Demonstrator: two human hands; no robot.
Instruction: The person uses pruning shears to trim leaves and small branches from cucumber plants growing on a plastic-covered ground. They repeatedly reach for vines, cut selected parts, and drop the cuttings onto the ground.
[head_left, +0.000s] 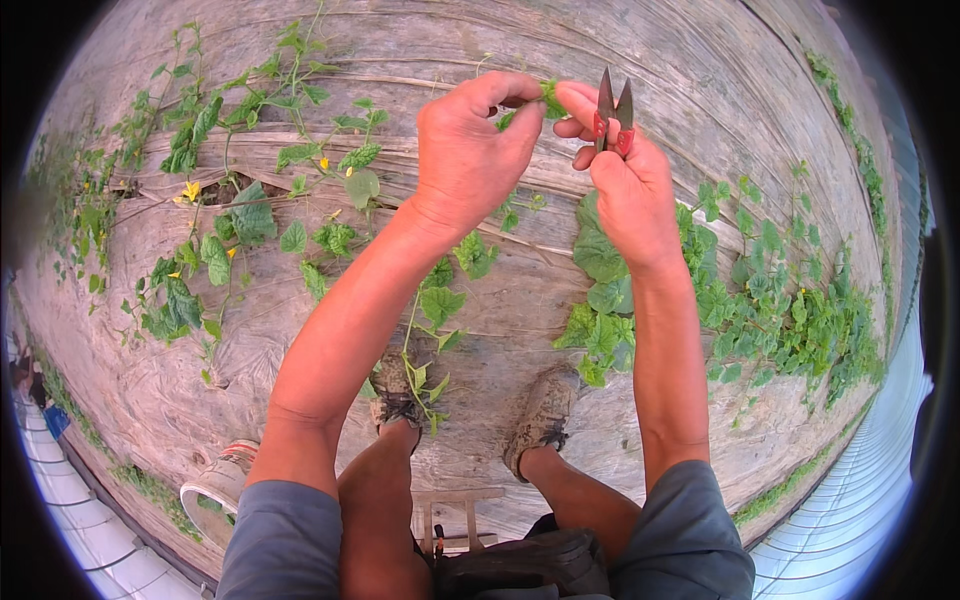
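Note:
My left hand (480, 142) pinches a small green vine leaf or shoot (553, 99) between thumb and forefinger, out ahead of me. Close on its right, my right hand (626, 176) holds a pair of thread snips (615, 112) with red grips. Their two dark blades point away from me and stand apart. The fingertips of my right hand are beside the leaf; whether they touch it I cannot tell. Beneath my left hand, leafy vine stems (441, 300) trail over the ground. Broad leaves (600, 251) of another plant lie below my right hand, partly covered by the forearm.
Wrinkled plastic ground film (495, 330) covers the soil. Vines with yellow flowers (191, 191) spread at left, and denser vines (795, 315) at right. A white bucket (214, 495) lies tipped near my left elbow. My shoes (544, 412) stand beside trailing stems; a wooden frame (459, 496) is behind them.

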